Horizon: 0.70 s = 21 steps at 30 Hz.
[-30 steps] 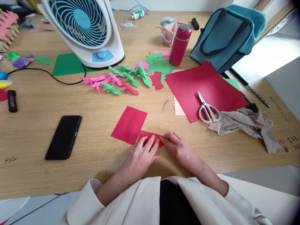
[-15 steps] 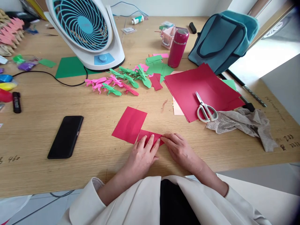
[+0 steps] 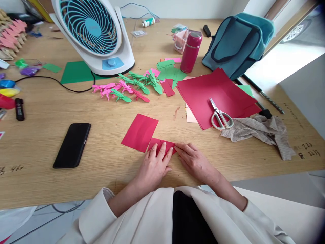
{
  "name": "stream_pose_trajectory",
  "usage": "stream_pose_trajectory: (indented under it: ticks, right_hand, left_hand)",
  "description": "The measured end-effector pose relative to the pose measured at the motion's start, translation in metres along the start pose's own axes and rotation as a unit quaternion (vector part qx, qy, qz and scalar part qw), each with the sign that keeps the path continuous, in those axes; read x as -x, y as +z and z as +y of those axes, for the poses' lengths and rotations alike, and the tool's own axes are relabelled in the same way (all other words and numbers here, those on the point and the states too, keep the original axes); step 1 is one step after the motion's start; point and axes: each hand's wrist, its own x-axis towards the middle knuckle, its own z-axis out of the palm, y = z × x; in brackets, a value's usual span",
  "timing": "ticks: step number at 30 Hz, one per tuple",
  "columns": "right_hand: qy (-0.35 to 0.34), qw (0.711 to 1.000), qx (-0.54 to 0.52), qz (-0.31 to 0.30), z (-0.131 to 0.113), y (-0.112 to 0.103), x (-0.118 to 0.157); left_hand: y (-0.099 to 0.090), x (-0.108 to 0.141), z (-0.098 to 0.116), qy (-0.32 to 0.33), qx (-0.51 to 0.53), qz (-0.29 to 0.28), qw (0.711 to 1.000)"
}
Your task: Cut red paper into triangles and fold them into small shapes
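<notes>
Here at the near side of the pale wood-grained table (image 3: 109, 184) lies a small folded strip of red paper (image 3: 165, 142), flat on the surface, close in front of the person. The left hand (image 3: 152, 167) spreads its fingers over it, fingertips pressing down, apparently to pin the strip so it can't slide. The right hand (image 3: 195, 161) comes in at the strip's right end, fingers drawn together, their tips touching the edge, probably to line up or sharpen a crease; whether the thumb pinches the paper underneath, I can't tell.

Just beside the strip's left end sits a flat four-sided piece of red paper (image 3: 140, 132), near enough to reach with little effort. Beyond it, folded green and pink paper figures (image 3: 127, 86) gather in a loose cluster, well away from the working fingers, which seems to protect them from being crushed.

Over to the right, large red paper sheets (image 3: 200, 98) lie stacked, and the white-handled scissors (image 3: 221, 119) rest open on their near edge, handles towards the person, handy for a quick grab. A crumpled grey-beige cloth (image 3: 259, 130) lies against the handles. Left of the hands, a black smartphone (image 3: 72, 145) lies flat, out of the way, and at the back stands a white fan with blue blades (image 3: 92, 28), tilted upwards.
</notes>
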Motion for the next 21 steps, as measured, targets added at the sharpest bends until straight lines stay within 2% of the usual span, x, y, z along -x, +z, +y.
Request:
stream_pose_trajectory:
  ticks: [21]
  right_hand:
    - [-0.007,0.999,0.051,-0.008,-0.0073,0.0001,0.0044]
  left_hand:
    - [-0.0006,0.0013,0.0074,-0.034,0.008,-0.035,0.999]
